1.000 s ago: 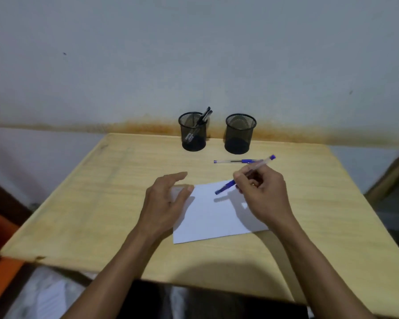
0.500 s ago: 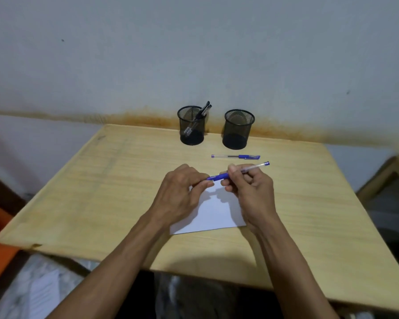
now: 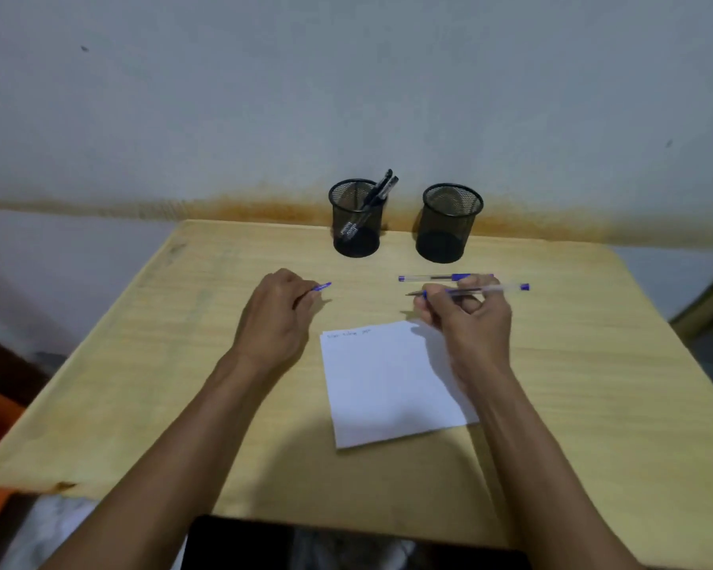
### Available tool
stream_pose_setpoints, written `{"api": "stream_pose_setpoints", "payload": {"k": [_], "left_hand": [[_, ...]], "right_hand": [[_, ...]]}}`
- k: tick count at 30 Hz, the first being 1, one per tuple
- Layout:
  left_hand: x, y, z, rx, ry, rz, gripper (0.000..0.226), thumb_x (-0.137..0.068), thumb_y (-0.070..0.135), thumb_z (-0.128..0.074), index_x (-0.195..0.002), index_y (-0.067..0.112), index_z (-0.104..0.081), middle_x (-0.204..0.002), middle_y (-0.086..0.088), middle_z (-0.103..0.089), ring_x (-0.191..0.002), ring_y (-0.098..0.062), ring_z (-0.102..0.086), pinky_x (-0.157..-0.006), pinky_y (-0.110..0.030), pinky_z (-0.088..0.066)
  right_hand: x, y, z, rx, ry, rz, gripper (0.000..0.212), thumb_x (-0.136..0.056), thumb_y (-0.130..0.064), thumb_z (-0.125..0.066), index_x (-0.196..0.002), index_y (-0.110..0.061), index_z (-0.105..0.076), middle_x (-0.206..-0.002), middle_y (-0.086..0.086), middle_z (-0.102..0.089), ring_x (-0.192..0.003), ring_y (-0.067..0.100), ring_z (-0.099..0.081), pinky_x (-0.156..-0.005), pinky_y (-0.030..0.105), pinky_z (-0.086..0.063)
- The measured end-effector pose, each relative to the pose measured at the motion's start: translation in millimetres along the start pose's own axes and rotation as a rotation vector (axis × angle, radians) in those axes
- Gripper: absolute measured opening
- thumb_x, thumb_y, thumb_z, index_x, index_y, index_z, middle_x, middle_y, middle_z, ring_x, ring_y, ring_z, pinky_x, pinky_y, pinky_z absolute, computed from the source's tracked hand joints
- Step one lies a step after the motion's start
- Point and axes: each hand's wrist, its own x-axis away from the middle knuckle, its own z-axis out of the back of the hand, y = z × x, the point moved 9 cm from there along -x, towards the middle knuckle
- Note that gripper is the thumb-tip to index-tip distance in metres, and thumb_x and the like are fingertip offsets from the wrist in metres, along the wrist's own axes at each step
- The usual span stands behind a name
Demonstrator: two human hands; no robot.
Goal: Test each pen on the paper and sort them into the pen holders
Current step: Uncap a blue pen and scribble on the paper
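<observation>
Midway through the sorting, an uncapped blue pen [image 3: 470, 290] is gripped in the fingers of the right hand [image 3: 466, 318], just beyond the paper's far right corner, at about 1 o'clock from the sheet's centre. Its long axis is held almost level across the table, the bare tip pointed to 9 o'clock and the blue end plug to 3 o'clock. The blue cap [image 3: 321, 287] is pinched in the curled fingers of the left hand [image 3: 274, 318], with only its end seen past the fingertips, at about 11 o'clock from the sheet.

A few faint scribbles are seen along the far edge of the paper [image 3: 392, 384], so some testing is judged done. 2 dark pens [image 3: 377, 195] are already stood, tilted towards 1 o'clock, in the left pen holder [image 3: 355, 224]; nothing can be seen in the right pen holder [image 3: 447, 226]. A second blue pen [image 3: 441, 277], capped, is left lying on the wooden table [image 3: 182, 364] just behind the right hand, also along the 9-to-3 line. At least 2 pens are therefore judged still to be tested and sorted.
</observation>
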Motion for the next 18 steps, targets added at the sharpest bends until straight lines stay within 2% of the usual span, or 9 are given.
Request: {"api": "stream_pose_setpoints", "payload": {"k": [3,7,11,14,15,16,17,18], "left_hand": [[-22.2,-0.5,-18.1,0.011,-0.052,0.023,0.026,-0.091,0.029,-0.057,-0.084,0.009,-0.073,-0.076,-0.008,-0.064,-0.079,-0.028,-0.055,-0.068,-0.041,-0.046],[-37.8,-5.3,-30.6,0.033,-0.032,0.085,0.019,-0.089,0.030,-0.067,-0.080,0.016,-0.077,-0.077,-0.004,-0.071,-0.081,-0.030,-0.058,-0.072,-0.041,-0.048],[-45.3,-14.3,-36.6,0.001,-0.029,0.149,0.031,-0.091,0.033,-0.062,-0.077,0.007,-0.072,-0.077,-0.011,-0.070,-0.086,-0.034,-0.056,-0.075,-0.041,-0.048],[-39.1,-13.5,-36.5,0.047,-0.023,0.122,0.034,-0.093,0.039,-0.054,-0.095,0.010,-0.072,-0.096,-0.010,-0.070,-0.098,-0.029,-0.058,-0.084,-0.040,-0.049],[-33.5,-11.1,-32.2,0.106,0.005,0.106,0.031,-0.094,0.038,-0.056,-0.106,0.014,-0.072,-0.106,-0.005,-0.069,-0.105,-0.024,-0.058,-0.089,-0.036,-0.048],[-26.4,-6.5,-25.7,0.171,0.035,0.075,0.030,-0.093,0.036,-0.060,-0.112,0.016,-0.070,-0.111,-0.001,-0.067,-0.108,-0.020,-0.057,-0.091,-0.026,-0.047],[-19.7,-1.8,-19.6,0.225,0.053,0.031,0.028,-0.092,0.034,-0.064,-0.113,0.016,-0.070,-0.111,0.002,-0.066,-0.108,-0.016,-0.058,-0.090,-0.015,-0.044],[-13.0,2.3,-16.5,0.265,0.043,-0.016,0.027,-0.089,0.031,-0.069,-0.110,0.016,-0.071,-0.110,0.003,-0.067,-0.106,-0.013,-0.060,-0.089,-0.011,-0.043]], "right_hand": [[1.1,5.3,-6.8,0.087,-0.006,0.060,0.023,-0.089,0.008,-0.070,-0.099,-0.005,-0.053,-0.075,0.009,-0.071,-0.069,0.015,-0.076,-0.064,0.022,-0.060],[-2.0,3.5,-6.9,0.235,0.002,0.095,0.018,-0.088,0.004,-0.073,-0.099,0.000,-0.059,-0.082,0.012,-0.074,-0.074,0.015,-0.078,-0.068,0.023,-0.062],[-2.1,-0.7,-3.9,0.319,0.012,0.103,0.016,-0.088,0.002,-0.074,-0.098,-0.002,-0.062,-0.083,0.006,-0.075,-0.075,0.012,-0.077,-0.068,0.021,-0.062],[-0.2,5.0,5.2,0.362,0.042,0.094,0.015,-0.085,-0.003,-0.078,-0.093,-0.010,-0.067,-0.081,0.002,-0.075,-0.075,0.013,-0.076,-0.071,0.024,-0.062],[0.7,7.5,7.4,0.379,0.047,0.087,0.015,-0.084,-0.005,-0.080,-0.091,-0.012,-0.069,-0.080,0.002,-0.076,-0.074,0.013,-0.075,-0.072,0.024,-0.062],[1.7,9.2,7.4,0.396,0.040,0.080,0.014,-0.083,-0.005,-0.081,-0.088,-0.013,-0.070,-0.079,0.001,-0.076,-0.072,0.013,-0.075,-0.072,0.024,-0.061],[2.1,10.1,5.8,0.411,0.022,0.078,0.013,-0.082,-0.005,-0.081,-0.087,-0.012,-0.071,-0.078,0.001,-0.076,-0.072,0.013,-0.075,-0.072,0.024,-0.061],[2.1,10.6,2.7,0.420,-0.006,0.077,0.012,-0.082,-0.003,-0.080,-0.086,-0.010,-0.071,-0.079,0.001,-0.077,-0.073,0.014,-0.075,-0.073,0.024,-0.061]]}}
